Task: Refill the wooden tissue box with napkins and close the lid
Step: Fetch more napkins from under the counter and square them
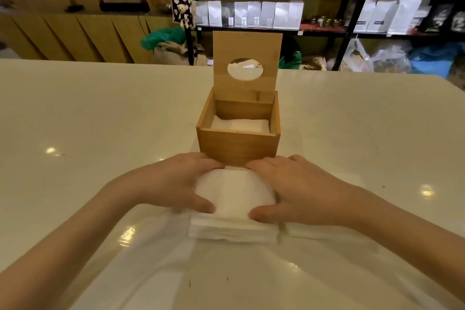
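Observation:
A wooden tissue box (237, 147) stands on the white table, its lid (247, 45) hinged upright at the back with an oval hole in it. A few white napkins (240, 124) lie low inside the box. Just in front of the box sits a stack of white napkins (234, 199) on clear plastic wrapping. My left hand (173, 184) grips the stack's left side, thumb on top near the front. My right hand (297, 189) grips its right side the same way. The upper napkins bulge upward between my hands.
The glossy white table (100, 121) spreads wide to both sides. Crumpled clear plastic wrap (226, 272) lies under and in front of the stack. Beyond the table's far edge are black shelves with white bags (251, 14) and wooden cabinets (75, 35).

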`<state>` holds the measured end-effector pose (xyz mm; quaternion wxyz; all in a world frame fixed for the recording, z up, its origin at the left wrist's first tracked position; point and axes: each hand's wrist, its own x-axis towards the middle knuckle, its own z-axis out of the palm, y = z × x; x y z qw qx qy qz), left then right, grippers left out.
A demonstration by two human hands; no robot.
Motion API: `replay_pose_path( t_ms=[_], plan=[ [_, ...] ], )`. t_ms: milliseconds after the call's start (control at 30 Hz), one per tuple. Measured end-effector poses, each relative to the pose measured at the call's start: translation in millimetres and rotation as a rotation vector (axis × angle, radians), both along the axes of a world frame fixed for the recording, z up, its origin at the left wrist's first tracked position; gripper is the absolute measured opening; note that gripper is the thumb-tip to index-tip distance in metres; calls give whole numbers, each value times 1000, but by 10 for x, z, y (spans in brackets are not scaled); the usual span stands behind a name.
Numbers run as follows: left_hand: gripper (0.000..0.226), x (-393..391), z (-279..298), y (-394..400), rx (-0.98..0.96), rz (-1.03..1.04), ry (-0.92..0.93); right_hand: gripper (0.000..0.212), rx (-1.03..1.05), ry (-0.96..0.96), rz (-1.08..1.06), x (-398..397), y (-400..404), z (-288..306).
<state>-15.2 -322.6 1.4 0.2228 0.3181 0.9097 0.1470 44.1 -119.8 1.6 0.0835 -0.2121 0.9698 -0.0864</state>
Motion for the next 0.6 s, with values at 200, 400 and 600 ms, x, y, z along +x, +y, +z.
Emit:
replay_pose_path(
  t_ms=[200, 400, 600],
  plan=[
    [46, -62, 26, 68, -4, -14, -127, 61, 21, -156, -103, -78, -61, 63],
    [27, -65, 50, 49, 92, -22, -160, 53, -7, -159, -131, -88, -92, 118],
    [17, -66, 234, -17, 253, -2, -256, 31, -136, -65, -119, -22, -113, 214]
  ],
)
